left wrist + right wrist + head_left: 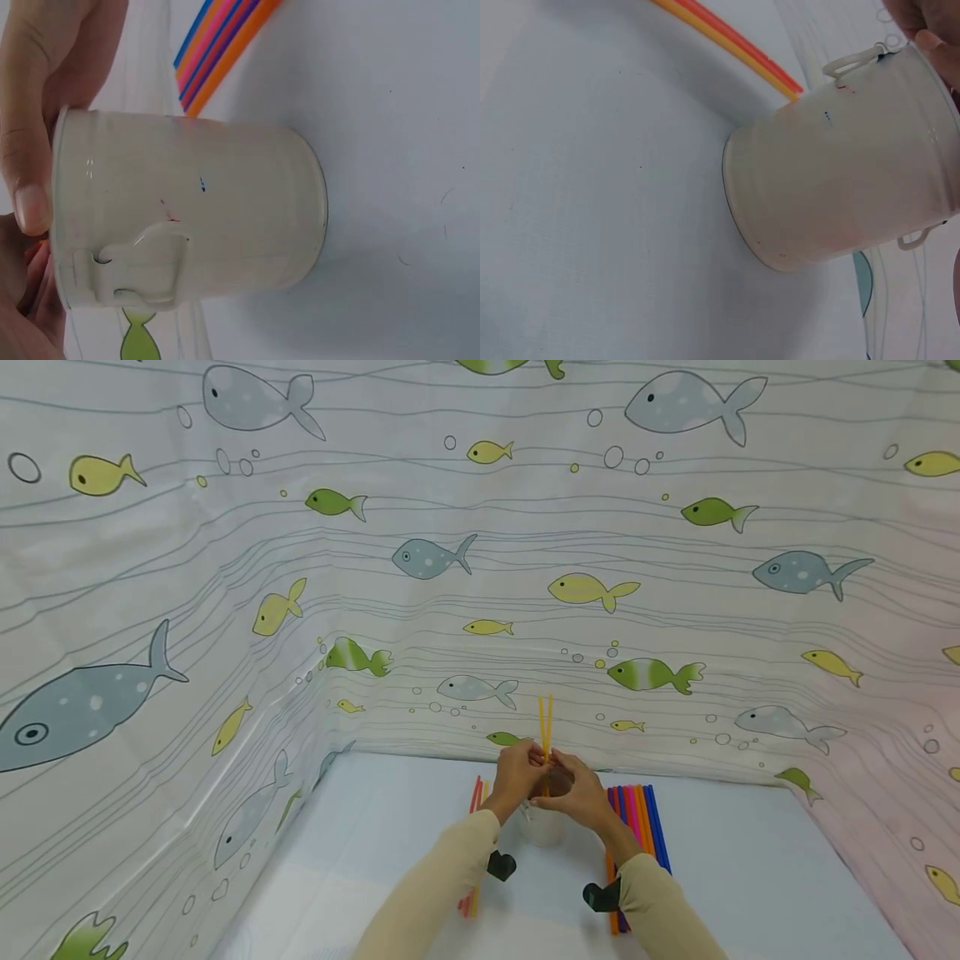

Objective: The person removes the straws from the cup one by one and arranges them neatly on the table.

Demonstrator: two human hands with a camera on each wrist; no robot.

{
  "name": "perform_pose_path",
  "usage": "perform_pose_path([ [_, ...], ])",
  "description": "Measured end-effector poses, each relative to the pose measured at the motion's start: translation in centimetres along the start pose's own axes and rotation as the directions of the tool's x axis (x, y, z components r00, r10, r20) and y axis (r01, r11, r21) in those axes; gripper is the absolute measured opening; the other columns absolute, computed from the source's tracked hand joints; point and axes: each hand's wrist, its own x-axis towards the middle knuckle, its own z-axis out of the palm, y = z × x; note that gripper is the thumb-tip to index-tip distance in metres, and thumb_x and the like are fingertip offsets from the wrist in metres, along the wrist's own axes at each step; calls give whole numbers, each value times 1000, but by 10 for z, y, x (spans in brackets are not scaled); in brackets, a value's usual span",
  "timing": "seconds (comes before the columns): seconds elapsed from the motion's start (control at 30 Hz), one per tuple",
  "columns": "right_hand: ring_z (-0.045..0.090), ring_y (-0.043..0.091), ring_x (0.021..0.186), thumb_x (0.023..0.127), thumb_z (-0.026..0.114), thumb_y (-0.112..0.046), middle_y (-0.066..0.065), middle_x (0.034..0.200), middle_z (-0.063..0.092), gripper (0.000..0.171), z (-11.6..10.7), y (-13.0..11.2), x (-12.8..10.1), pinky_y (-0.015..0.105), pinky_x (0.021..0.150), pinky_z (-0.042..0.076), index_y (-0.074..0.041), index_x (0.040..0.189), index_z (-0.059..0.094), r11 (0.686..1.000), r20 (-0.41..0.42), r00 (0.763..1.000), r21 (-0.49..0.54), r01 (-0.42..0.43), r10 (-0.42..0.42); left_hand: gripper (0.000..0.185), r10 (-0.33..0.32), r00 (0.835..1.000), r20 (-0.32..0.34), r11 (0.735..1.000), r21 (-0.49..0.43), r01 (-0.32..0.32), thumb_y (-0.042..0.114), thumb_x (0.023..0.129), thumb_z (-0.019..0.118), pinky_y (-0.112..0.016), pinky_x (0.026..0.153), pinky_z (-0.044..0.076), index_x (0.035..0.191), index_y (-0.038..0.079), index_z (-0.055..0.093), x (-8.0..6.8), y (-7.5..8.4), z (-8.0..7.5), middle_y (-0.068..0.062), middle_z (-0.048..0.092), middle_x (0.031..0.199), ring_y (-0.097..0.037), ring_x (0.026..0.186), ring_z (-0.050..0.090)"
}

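Observation:
Two thin yellow straws (547,722) stand nearly upright above the mouth of a small whitish bucket (543,829), their lower ends reaching into it. With its fingertips, my left hand (517,774) pinches the straws near the bucket's rim. My right hand (583,795) curves round the far right side of the mouth, thumb along the rim, a fingertip close to the straws. In the left wrist view, the bucket (217,195) shows a side handle and small red and blue marks. Its inside is mostly hidden by the hands.
Red and yellow straws (476,795) lie left of the bucket, partly behind the left arm. Several purple, blue, pink and orange straws (643,814) lie side by side on the right. A fish-patterned curtain (525,652) surrounds the white table (750,852).

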Motion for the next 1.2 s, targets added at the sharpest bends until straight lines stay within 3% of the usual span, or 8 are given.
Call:
perform_pose_path([
  [0.23, 46, 27, 131, 61, 92, -45, 4, 140, 50, 107, 1, 3, 1, 51, 111, 32, -9, 148, 41, 1000, -10, 1000, -24, 5, -5, 18, -26, 999, -45, 1000, -9, 25, 8, 79, 81, -16, 63, 54, 90, 2, 68, 1, -1, 4, -6, 71, 80, -10, 71, 67],
  [0.63, 46, 28, 130, 63, 92, -41, 4, 139, 51, 106, 1, 2, 0, 54, 110, 33, -6, 148, 40, 999, -4, 1000, -25, 21, -21, 12, -137, 988, -78, 977, -172, 122, 7, 80, 76, -22, 69, 55, 91, 7, 72, 2, -1, 1, 1, 69, 80, -8, 73, 63],
  [0.8, 45, 29, 130, 63, 92, -40, 5, 140, 50, 106, 1, 1, 0, 55, 109, 34, -8, 149, 40, 1000, -7, 1000, -24, 2, -3, 10, -139, 986, -90, 966, -231, 115, 10, 82, 75, -25, 72, 56, 92, 10, 73, 4, -2, -3, 3, 71, 82, -9, 76, 66],
  [1.03, 45, 31, 131, 64, 92, -38, 6, 141, 49, 104, 2, -1, 0, 56, 110, 33, -10, 149, 40, 1000, -11, 1000, -18, -22, 22, 14, -118, 986, -114, 960, -266, 84, 7, 84, 73, -25, 70, 58, 96, 3, 72, 3, -4, -9, -2, 72, 85, -11, 77, 68],
  [1.2, 45, 30, 131, 63, 92, -40, 6, 141, 50, 106, 2, 0, 0, 55, 110, 32, -9, 149, 40, 1000, -13, 1000, -9, -20, 20, 16, -142, 987, -81, 953, -282, 114, 12, 87, 72, -26, 74, 58, 102, 5, 72, 3, -5, -14, -2, 73, 92, -13, 84, 70],
])
